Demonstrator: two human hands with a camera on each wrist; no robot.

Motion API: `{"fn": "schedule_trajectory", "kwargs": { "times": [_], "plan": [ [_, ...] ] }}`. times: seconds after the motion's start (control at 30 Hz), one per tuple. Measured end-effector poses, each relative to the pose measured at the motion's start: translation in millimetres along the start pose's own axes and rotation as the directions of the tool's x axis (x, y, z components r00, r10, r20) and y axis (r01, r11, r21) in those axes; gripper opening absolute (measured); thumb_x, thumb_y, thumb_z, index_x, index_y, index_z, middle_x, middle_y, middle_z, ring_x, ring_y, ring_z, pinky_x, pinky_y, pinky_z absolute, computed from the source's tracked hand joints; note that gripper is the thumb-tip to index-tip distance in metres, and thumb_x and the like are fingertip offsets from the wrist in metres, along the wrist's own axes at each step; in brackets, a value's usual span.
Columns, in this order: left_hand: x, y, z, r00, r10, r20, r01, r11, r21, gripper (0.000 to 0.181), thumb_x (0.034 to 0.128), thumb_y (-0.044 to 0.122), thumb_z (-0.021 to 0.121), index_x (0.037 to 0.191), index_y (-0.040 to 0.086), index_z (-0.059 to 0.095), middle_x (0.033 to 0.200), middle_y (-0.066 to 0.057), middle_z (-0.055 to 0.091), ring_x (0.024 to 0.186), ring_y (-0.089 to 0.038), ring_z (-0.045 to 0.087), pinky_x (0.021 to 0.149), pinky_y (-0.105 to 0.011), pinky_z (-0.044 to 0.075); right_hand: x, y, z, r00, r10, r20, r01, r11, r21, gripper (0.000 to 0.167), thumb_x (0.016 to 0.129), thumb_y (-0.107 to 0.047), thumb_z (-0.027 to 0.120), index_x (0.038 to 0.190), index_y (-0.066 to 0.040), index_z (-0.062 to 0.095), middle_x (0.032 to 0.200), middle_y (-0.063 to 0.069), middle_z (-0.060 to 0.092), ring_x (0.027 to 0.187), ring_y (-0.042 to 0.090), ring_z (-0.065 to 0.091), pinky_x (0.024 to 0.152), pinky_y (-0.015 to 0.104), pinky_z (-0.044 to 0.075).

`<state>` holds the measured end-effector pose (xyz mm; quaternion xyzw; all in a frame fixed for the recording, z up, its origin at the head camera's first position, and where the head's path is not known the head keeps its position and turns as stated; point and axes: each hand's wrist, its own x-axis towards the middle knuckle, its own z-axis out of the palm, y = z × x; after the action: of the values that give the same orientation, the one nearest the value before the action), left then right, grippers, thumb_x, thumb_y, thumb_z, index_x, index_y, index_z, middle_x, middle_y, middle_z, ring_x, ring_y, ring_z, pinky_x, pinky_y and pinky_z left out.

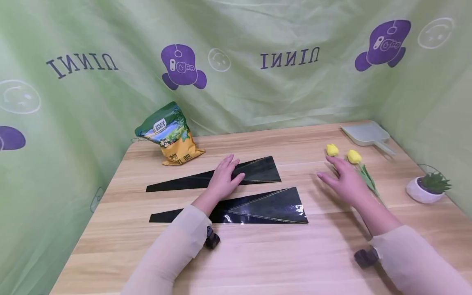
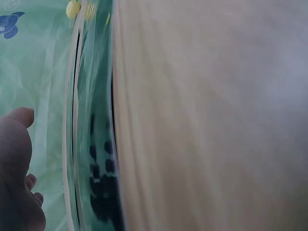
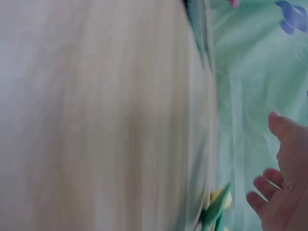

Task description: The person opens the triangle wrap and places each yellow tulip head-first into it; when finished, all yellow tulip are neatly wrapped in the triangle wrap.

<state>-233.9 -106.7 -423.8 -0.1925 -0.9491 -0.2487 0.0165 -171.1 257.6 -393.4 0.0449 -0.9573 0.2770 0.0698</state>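
Two flat, glossy black tapered sleeves with thin gold lines lie on the table, wide ends to the right: a far sleeve [image 1: 258, 169] and a near sleeve [image 1: 269, 207]. My left hand [image 1: 223, 178] is over the far sleeve, fingers loosely extended, and hides part of both; in the left wrist view that hand [image 2: 17, 163] appears raised off the tabletop. Over the stems of two yellow artificial tulips [image 1: 354, 156] hovers my right hand [image 1: 348, 180], thumb and fingers spread, holding nothing. Green leaves [image 3: 216, 207] show below that hand in the right wrist view.
A green and yellow printed bag [image 1: 171, 135] stands at the back left. A pale dustpan [image 1: 366, 133] lies at the back right, and a succulent in a white pot [image 1: 424, 191] sits at the right edge. Green curtains [image 1: 258, 98] surround the wooden table [image 1: 121, 233].
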Motion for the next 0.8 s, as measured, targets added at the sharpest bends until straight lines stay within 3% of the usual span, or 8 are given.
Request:
{"fn": "schedule_trajectory", "kwargs": {
  "times": [0.1,0.23,0.63,0.8],
  "plan": [
    [5.7,1.6,3.7,1.000,-0.006,-0.001,0.006,1.000,-0.021,0.058,0.0982,0.037,0.055,0.146,0.007,0.045,0.160,-0.013,0.031,0.150,-0.030,0.026,0.124,-0.045,0.022,-7.8,10.5,-8.4,0.999,0.049,0.000,-0.049,0.991,0.125,0.069,0.095,-0.036,0.063,0.146,0.003,0.038,0.143,0.036,0.041,0.124,0.056,0.046,0.102,0.067,0.038],
    [12.7,3.0,8.5,1.000,-0.019,0.000,0.019,0.999,-0.045,0.056,0.0969,0.035,0.058,0.144,0.006,0.047,0.157,-0.014,0.037,0.147,-0.031,0.031,0.122,-0.046,0.026,-17.9,25.5,-16.7,0.994,0.106,0.011,-0.106,0.975,0.194,0.066,0.096,-0.033,0.063,0.145,0.005,0.039,0.140,0.035,0.045,0.117,0.054,0.052,0.096,0.063,0.045],
    [22.9,3.0,18.0,0.998,-0.050,0.043,0.052,0.998,-0.045,0.055,0.0964,0.033,0.060,0.142,0.005,0.050,0.153,-0.014,0.043,0.145,-0.030,0.035,0.121,-0.044,0.029,-28.6,59.4,-18.5,0.974,0.182,0.135,-0.194,0.978,0.083,0.068,0.094,-0.036,0.064,0.141,0.008,0.042,0.120,0.035,0.059,0.106,0.046,0.059,0.085,0.057,0.049],
    [23.9,1.8,20.4,0.999,-0.032,0.041,0.033,0.999,-0.018,0.052,0.0955,0.032,0.061,0.139,0.004,0.054,0.151,-0.014,0.046,0.144,-0.030,0.037,0.121,-0.044,0.029,-31.3,61.7,-17.3,0.969,0.198,0.148,-0.207,0.977,0.048,0.068,0.092,-0.035,0.067,0.139,0.009,0.045,0.106,0.025,0.064,0.090,0.031,0.061,0.075,0.038,0.048]
  ]
}}
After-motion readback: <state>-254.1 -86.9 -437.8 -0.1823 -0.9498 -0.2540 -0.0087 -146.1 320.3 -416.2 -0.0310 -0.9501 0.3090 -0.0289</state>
